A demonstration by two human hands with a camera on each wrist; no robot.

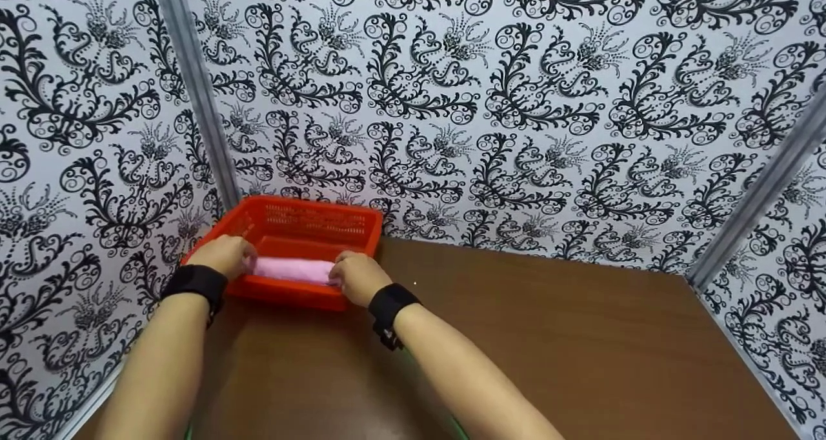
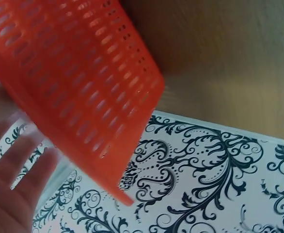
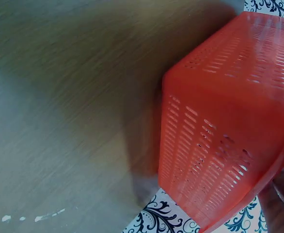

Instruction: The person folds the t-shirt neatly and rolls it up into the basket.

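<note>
A folded or rolled pink cloth (image 1: 293,269) spans the near side of a red plastic basket (image 1: 287,292), at or just inside the rim. At its left end, my left hand (image 1: 222,257) grips the cloth. The right end is held by my right hand (image 1: 361,277), its fingers bent over it. In the left wrist view, fingers of the left hand (image 2: 21,177) show beside the basket's slotted wall (image 2: 84,82); the cloth is mostly hidden there. The right wrist view has the basket (image 3: 219,136) filling the right side, with part of the right hand (image 3: 280,204) at the edge.
The basket stands on a brown wooden table (image 1: 548,337), in the back left corner. Behind it and to its left rise panels with black-and-white scroll pattern (image 1: 426,104). A grey corner strip (image 1: 200,91) runs up behind the basket. Each wrist wears a black band (image 1: 392,302).
</note>
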